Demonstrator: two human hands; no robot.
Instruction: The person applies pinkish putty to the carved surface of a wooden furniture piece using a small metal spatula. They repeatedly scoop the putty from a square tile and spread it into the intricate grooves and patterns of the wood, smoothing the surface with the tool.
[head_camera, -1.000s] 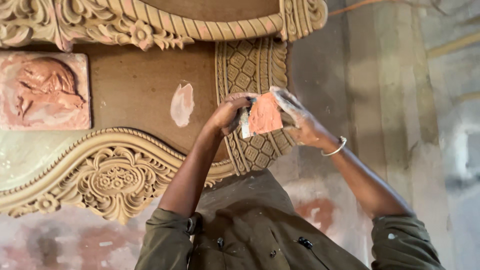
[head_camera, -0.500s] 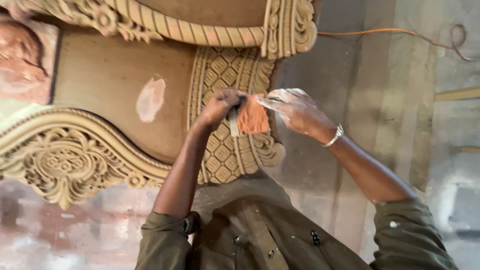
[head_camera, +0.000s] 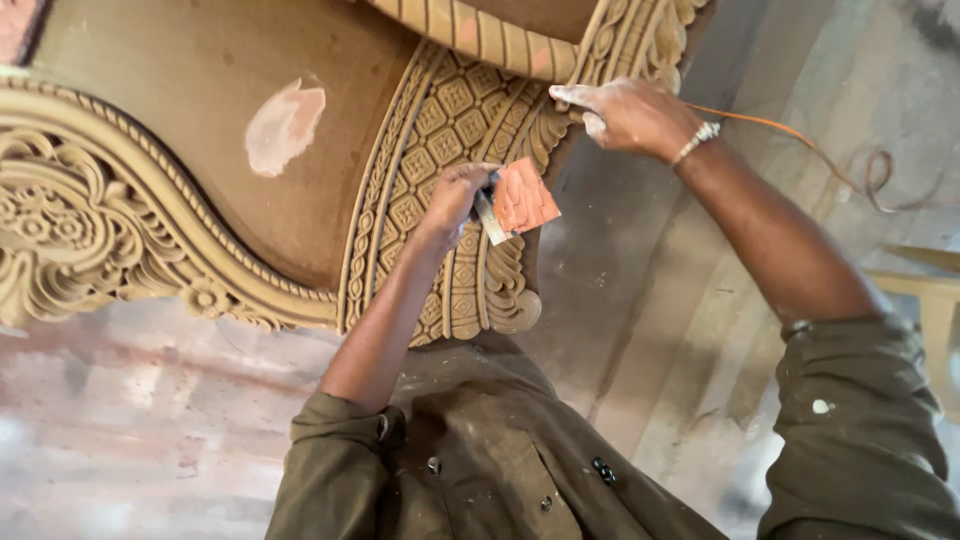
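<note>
The left hand (head_camera: 455, 200) pinches a small scraper (head_camera: 515, 200) with pink putty, thin and light, over the carved wood panel (head_camera: 440, 120). The right hand (head_camera: 630, 115), loosely open, touches the carving

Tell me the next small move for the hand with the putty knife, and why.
Probably bring the left hand and its putty knife, loaded with pinkish filler, up to the carved scroll border, since the right hand's fingers already press there.
</note>
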